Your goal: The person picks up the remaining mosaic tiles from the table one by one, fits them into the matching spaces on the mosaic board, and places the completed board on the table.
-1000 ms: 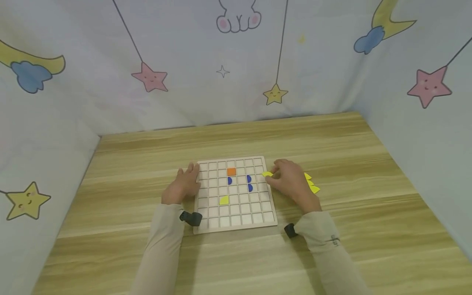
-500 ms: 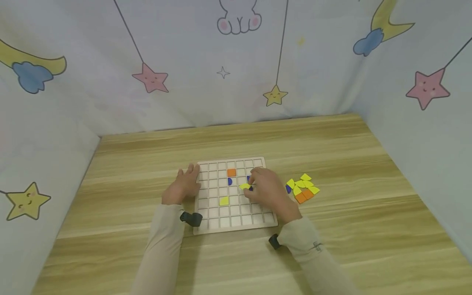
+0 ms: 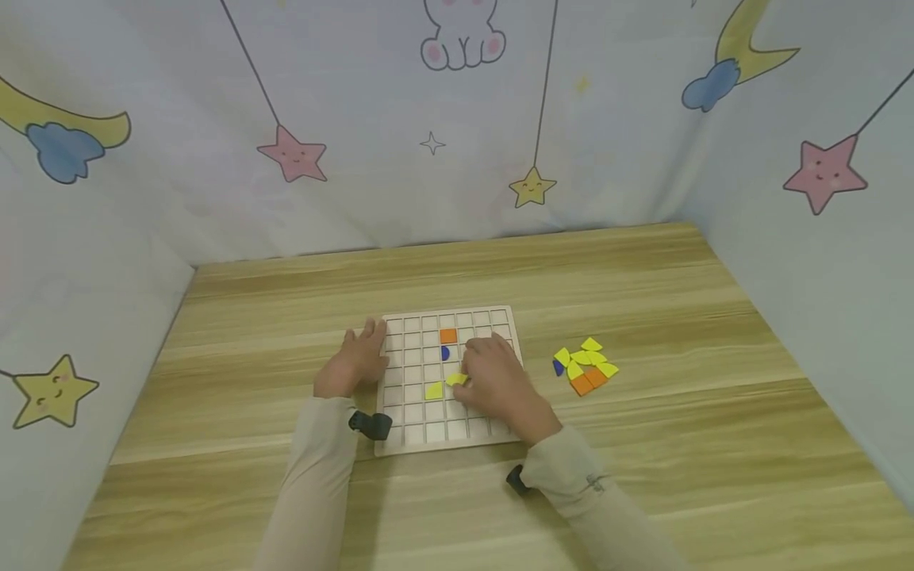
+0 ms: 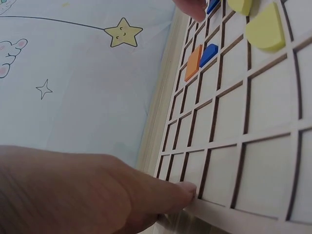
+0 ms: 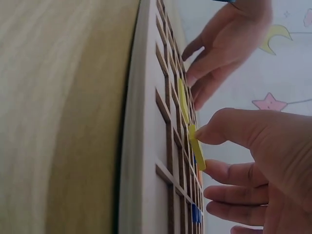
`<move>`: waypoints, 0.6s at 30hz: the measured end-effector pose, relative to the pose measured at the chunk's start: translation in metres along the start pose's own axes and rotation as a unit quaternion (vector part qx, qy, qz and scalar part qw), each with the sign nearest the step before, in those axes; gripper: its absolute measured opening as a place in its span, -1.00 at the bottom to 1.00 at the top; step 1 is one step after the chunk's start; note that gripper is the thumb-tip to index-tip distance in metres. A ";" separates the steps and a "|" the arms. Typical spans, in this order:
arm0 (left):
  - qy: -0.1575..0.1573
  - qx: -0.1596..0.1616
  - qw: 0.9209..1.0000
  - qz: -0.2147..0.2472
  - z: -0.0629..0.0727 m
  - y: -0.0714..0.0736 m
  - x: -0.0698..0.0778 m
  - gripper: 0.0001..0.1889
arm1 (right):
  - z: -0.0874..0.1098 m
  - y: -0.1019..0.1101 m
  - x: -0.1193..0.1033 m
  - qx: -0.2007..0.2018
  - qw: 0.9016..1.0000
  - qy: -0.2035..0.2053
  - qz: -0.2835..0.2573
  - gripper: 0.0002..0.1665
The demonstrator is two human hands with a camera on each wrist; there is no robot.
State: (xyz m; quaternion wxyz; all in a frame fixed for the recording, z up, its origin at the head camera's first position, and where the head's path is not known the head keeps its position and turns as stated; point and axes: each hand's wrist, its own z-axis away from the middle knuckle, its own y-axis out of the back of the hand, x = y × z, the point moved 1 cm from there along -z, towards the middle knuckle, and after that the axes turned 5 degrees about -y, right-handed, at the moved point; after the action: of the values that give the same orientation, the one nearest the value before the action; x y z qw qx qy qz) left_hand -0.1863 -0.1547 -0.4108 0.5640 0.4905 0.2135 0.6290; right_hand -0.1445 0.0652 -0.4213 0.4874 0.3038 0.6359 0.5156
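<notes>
Thumb and forefinger of the right hand (image 3: 497, 381) pinch a yellow piece (image 3: 455, 380) at the grid board (image 3: 413, 374), beside a second yellow piece (image 3: 434, 391); I cannot tell whether it touches the surface. I see the left hand (image 3: 352, 362), fingers spread, on the board's left edge. Loose pieces (image 3: 596, 358) lie right of the board.
</notes>
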 end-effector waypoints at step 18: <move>0.004 -0.001 1.000 0.002 0.001 0.000 0.000 -0.32 | 0.006 -0.004 -0.013 0.007 0.998 -0.030 0.053 -0.64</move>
State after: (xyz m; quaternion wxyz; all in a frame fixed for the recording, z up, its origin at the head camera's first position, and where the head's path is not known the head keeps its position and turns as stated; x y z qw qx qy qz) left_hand -0.1856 -0.1549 -0.4104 0.5626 0.4883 0.2144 0.6317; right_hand -0.1340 0.0547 -0.4211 0.4762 0.3556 0.6078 0.5266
